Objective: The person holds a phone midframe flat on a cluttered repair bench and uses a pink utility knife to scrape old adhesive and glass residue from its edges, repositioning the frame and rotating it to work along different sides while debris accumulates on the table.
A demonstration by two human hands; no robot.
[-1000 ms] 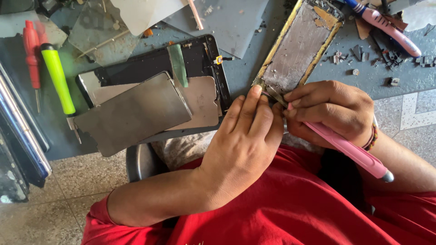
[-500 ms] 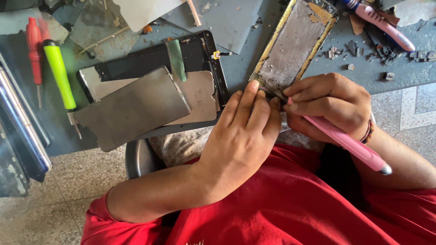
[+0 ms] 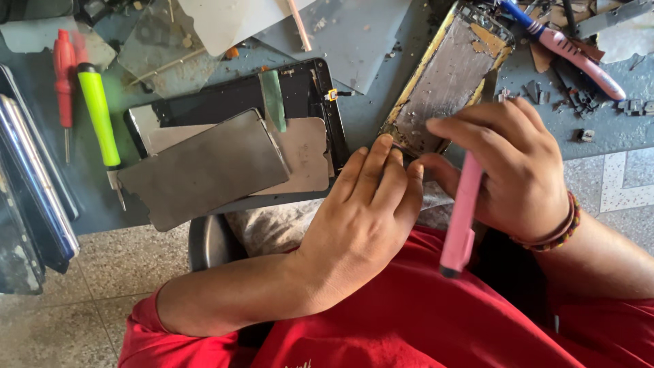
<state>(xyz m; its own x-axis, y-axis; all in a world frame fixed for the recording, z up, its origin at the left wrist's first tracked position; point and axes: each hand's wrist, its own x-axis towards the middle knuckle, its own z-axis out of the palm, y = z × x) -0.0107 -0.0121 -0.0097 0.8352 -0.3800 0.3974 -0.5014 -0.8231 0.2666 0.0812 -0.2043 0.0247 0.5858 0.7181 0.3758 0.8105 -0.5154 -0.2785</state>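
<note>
A stripped phone frame (image 3: 446,78) with a grey metal back and yellowish edges lies tilted on the dark bench. My left hand (image 3: 361,218) rests fingers-together at the frame's near corner and pins it down. My right hand (image 3: 504,170) grips a pink-handled tool (image 3: 460,218), whose handle points down toward my red shirt; its tip is hidden behind my fingers at that same corner. A beaded bracelet circles my right wrist.
A black phone body (image 3: 306,92) with loose grey metal plates (image 3: 204,167) lies to the left. Green-handled (image 3: 99,116) and red-handled (image 3: 63,75) screwdrivers lie further left, beside stacked phones (image 3: 30,197). Pink-handled pliers (image 3: 579,58) and small scraps sit at the top right. Tiled floor lies below.
My right hand has turned: the pink handle swung from pointing right and down to nearly straight down. The view has shifted closer. My left hand stays on the frame's corner.
</note>
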